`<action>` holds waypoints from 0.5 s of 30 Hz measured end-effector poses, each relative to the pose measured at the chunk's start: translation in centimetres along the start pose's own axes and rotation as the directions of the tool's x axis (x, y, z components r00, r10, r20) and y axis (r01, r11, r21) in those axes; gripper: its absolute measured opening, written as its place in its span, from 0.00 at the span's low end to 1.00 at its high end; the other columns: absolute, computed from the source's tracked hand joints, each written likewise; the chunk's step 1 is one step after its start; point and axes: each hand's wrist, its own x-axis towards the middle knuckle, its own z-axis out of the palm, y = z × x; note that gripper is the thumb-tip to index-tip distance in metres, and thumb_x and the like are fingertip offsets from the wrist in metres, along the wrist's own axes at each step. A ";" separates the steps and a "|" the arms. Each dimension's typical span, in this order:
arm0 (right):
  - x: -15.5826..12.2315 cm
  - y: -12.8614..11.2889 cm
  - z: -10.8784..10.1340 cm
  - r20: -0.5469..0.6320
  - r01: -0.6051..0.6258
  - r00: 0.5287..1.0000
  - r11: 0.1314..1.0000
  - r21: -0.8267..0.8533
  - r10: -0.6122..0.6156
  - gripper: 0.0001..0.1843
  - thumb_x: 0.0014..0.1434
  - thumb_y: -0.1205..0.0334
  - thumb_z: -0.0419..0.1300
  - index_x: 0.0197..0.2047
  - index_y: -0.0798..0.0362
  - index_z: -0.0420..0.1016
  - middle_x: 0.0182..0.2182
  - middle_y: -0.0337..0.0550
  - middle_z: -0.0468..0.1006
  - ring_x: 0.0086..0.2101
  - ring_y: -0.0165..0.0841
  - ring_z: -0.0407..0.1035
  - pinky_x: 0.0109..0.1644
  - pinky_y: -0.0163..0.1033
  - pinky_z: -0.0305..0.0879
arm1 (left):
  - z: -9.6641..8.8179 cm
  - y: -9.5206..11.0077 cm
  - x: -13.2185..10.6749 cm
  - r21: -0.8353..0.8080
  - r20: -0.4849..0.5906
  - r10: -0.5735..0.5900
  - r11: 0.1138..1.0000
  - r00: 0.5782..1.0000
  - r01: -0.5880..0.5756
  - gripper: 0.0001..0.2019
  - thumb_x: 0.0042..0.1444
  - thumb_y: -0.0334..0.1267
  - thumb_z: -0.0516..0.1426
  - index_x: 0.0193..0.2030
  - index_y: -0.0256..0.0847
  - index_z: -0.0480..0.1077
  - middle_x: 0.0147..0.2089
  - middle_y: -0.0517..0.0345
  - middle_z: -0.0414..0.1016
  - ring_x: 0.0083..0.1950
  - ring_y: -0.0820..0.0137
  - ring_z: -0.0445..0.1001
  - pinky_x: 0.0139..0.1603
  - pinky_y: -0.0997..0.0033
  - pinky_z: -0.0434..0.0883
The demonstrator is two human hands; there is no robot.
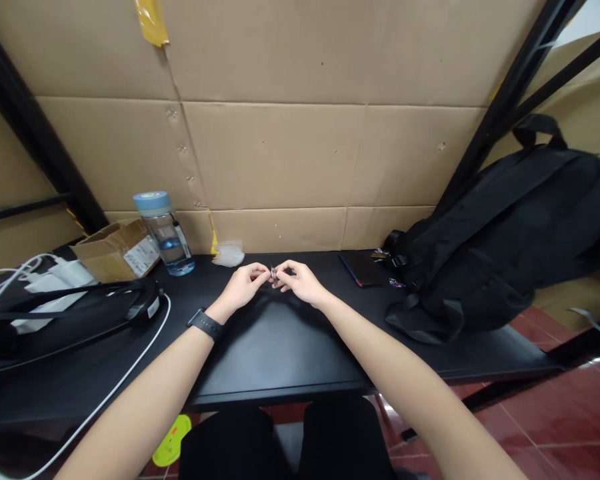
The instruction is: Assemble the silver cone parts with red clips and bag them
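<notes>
Both my hands meet over the far middle of a black desk (pixel 280 347). My left hand (pixel 243 287), with a black watch on the wrist, pinches a tiny metallic object (pixel 273 273) with a hint of red. My right hand (pixel 300 281) pinches the same small object from the other side. The fingertips of both hands touch at it. The object is too small to name.
A water bottle (pixel 164 233) with a blue lid and a cardboard box (pixel 116 251) stand at the back left. A black bag with a white cable (pixel 70 313) lies left. A phone (pixel 361 268) and a black backpack (pixel 505 233) sit right. A cardboard wall (pixel 300 133) backs the desk.
</notes>
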 end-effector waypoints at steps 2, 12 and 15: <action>-0.2 -0.1 0.2 0.022 -0.040 0.999 0.995 0.087 0.038 0.14 0.60 0.51 0.65 0.37 0.53 0.69 0.39 0.44 0.79 0.32 0.31 0.79 0.34 0.33 0.74 | 0.0 -0.1 -0.1 0.025 -0.011 -0.018 1.000 1.000 0.018 0.16 0.59 0.53 0.59 0.38 0.40 0.75 0.41 0.51 0.84 0.44 0.61 0.82 0.52 0.61 0.74; -0.3 -0.4 -0.6 0.121 -0.116 0.988 0.969 0.216 0.091 0.22 0.60 0.54 0.68 0.56 0.50 0.77 0.46 0.47 0.78 0.34 0.30 0.80 0.40 0.36 0.78 | 0.0 -0.1 -0.2 0.080 -0.004 -0.009 0.997 1.000 0.009 0.16 0.59 0.52 0.60 0.39 0.40 0.78 0.41 0.51 0.84 0.44 0.61 0.82 0.50 0.63 0.74; -0.3 -0.3 -0.8 0.118 -0.120 0.988 0.969 0.216 0.096 0.26 0.56 0.56 0.72 0.57 0.49 0.77 0.48 0.48 0.78 0.34 0.30 0.80 0.40 0.36 0.79 | -0.1 0.1 -0.2 0.104 -0.003 -0.005 0.995 1.000 0.005 0.16 0.58 0.52 0.60 0.38 0.40 0.78 0.40 0.52 0.84 0.42 0.61 0.82 0.48 0.63 0.74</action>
